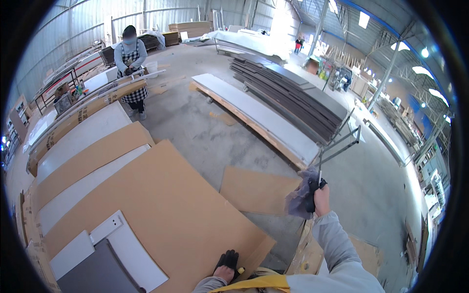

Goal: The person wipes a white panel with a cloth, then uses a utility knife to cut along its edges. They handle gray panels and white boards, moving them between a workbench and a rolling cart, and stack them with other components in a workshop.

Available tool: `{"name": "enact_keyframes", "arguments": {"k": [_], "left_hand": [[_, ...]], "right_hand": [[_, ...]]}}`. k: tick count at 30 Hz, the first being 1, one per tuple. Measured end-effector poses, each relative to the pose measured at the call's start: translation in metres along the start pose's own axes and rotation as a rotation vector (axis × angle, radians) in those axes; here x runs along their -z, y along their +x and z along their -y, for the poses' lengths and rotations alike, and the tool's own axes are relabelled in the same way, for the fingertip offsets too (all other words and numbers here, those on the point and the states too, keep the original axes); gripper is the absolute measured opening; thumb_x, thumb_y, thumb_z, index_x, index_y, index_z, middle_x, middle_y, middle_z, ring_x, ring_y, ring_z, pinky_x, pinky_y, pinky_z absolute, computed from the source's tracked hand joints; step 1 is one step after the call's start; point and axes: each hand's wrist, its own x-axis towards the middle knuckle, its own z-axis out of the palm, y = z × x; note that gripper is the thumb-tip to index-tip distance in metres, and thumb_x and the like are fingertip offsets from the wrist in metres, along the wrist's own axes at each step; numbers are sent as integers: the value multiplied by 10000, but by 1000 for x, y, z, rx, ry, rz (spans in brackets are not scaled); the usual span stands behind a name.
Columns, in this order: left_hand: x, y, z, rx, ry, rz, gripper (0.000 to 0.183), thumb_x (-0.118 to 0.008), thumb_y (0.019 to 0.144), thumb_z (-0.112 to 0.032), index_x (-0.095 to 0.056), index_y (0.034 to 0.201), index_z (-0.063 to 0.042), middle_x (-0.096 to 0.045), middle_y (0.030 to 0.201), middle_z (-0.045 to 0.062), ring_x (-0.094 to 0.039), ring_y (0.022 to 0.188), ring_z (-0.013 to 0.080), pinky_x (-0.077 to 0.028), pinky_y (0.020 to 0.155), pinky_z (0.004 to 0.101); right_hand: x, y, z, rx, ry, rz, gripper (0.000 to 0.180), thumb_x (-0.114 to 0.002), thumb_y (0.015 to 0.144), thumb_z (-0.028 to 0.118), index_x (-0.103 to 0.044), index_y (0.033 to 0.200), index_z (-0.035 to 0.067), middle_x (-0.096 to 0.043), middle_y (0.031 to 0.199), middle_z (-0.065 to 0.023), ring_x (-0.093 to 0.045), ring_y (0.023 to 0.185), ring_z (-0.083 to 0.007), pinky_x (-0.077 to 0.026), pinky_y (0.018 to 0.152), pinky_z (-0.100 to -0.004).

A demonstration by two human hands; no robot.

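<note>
My left hand [227,265], in a black glove that leaves the wrist bare, lies on a large cardboard sheet [157,194] near its front edge. A small yellow object [240,270] shows beside the thumb; whether I hold it is unclear. Stretched out to the right, my right hand [318,199] grips a crumpled greyish-purple cloth [298,201]. A thin metal strip or blade [320,175] rises from the same fist, its handle mostly hidden. White panels [141,252] and a dark grey panel [91,273] rest on the cardboard at lower left.
A long white panel [253,113] lies on a low wheeled support beside stacked dark boards [289,95]. A metal frame [340,143] stands beyond my right hand. Another person [130,62] stands behind a long wrapped carton [88,113]. Loose cardboard [260,188] covers some floor.
</note>
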Motion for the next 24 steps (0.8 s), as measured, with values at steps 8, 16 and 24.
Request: {"name": "enact_keyframes", "arguments": {"k": [8,16,24], "left_hand": [[67,11,-25,106,-112,11,588,-333,884,-289,-208,1375,11,-217,1425,206,-196,1337,275,-108,1102,392],[-3,51,-14,411,-349,-375,581,-416,844,-245,-269,1364,-31,-283,1401,188,-290,1302,258,-159,1092,380],[57,89,-65,1345,-450,-933,620,-423,869,-380,-291,1334,8,-288,1386,205,-267,1300,309,-182,1083,400]], "right_hand": [[-56,98,-39,90,-278,243,255,-465,771,8,-584,994,-29,-610,842,-70,-555,782,-161,-449,689,-298],[-320,187,-50,618,-145,682,388,-386,685,-54,-563,1031,-54,-626,918,-132,-573,848,-236,-427,816,-322],[-407,115,-133,639,-566,1618,317,-466,703,11,-569,1001,-21,-596,918,-251,-554,898,-418,-449,776,-446]]}}
